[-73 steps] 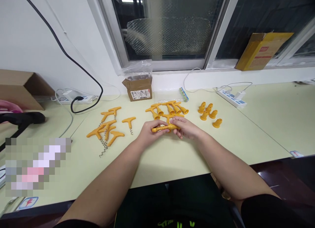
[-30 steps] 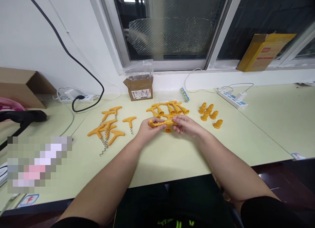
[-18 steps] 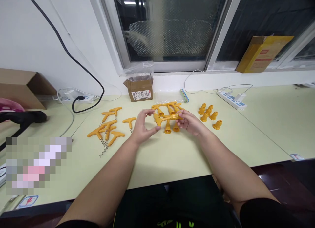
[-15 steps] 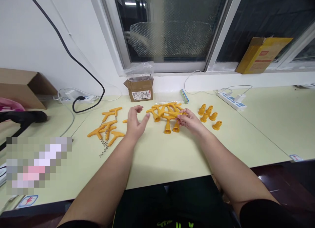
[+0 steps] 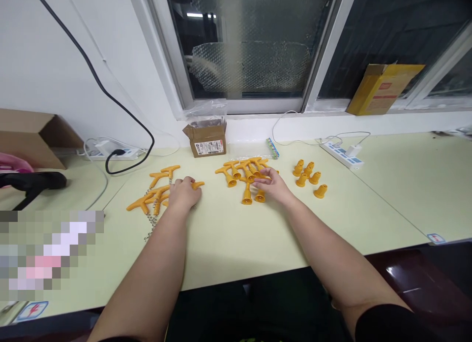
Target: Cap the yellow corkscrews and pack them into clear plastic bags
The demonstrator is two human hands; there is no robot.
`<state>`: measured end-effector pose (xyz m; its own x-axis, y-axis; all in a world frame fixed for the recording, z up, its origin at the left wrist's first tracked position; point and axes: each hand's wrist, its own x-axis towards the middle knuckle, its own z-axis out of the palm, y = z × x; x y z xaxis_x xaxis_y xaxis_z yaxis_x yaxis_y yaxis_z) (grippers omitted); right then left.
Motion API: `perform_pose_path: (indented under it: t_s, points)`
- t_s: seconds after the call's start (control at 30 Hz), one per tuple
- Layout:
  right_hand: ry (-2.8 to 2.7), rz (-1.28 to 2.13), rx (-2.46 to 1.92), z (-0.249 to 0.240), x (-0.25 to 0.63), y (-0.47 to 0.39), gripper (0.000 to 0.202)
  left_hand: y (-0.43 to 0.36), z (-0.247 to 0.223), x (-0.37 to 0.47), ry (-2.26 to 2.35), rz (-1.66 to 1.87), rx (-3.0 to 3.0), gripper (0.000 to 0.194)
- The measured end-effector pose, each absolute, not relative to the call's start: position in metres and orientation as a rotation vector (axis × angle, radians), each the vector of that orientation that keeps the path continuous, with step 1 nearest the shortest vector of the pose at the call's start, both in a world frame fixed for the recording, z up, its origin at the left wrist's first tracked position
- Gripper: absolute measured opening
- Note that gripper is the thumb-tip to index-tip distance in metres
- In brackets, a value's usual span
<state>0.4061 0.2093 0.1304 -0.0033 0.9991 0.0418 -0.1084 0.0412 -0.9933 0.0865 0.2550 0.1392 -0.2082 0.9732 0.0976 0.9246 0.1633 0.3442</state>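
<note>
My left hand (image 5: 184,193) is over a yellow T-handled corkscrew (image 5: 198,185), its fingers bent down on the handle. Beside it on the left lie several corkscrews (image 5: 139,202) with bare metal spirals. My right hand (image 5: 273,187) is at the right side of a group of T-handles fitted with yellow cone-shaped sleeves (image 5: 247,194); its fingers are parted and partly cover some of them. Several loose yellow sleeves (image 5: 320,191) stand to the right of that hand.
Against the wall are a small open cardboard box (image 5: 208,142), a clear plastic bag with a coloured edge (image 5: 273,148) and a white power strip (image 5: 342,154). At the far left are a larger carton (image 5: 29,135), a black cable (image 5: 99,81) and a black object (image 5: 33,184).
My left hand has moved left and down onto a corkscrew. The yellow piece that my right hand held is no longer raised in its fingers. The view has shifted slightly.
</note>
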Motion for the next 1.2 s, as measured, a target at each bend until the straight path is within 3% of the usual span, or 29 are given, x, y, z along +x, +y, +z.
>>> perform_pose_path:
  t_s: [0.1,0.27,0.4,0.67,0.83,1.0,1.2]
  points:
    - [-1.290,1.104,-1.109,0.132,0.414,0.209,0.049,0.254,0.136,0.087,2.227,0.521,1.893,0.039]
    - [-1.471,0.319,-1.449,0.142,0.443,0.211,0.020,0.250,0.137,0.091,2.164,0.605,1.906,0.038]
    - [-1.404,-0.013,-1.856,0.153,0.478,0.206,0.021,0.251,0.139,0.097,2.026,0.894,1.900,0.039]
    - [-1.336,0.143,-2.303,0.155,0.516,0.207,0.024,0.247,0.142,0.126,1.245,1.430,1.158,0.039]
    - [-1.356,0.250,-2.258,0.152,0.514,0.209,0.027,0.236,0.144,0.139,1.127,1.375,1.152,0.047]
    - [-1.403,0.297,-2.248,0.152,0.512,0.209,0.019,0.237,0.139,0.143,1.171,1.362,1.165,0.033]
    - [-1.612,0.439,-2.058,0.155,0.495,0.205,0.015,0.237,0.136,0.150,1.131,1.278,1.022,0.031]
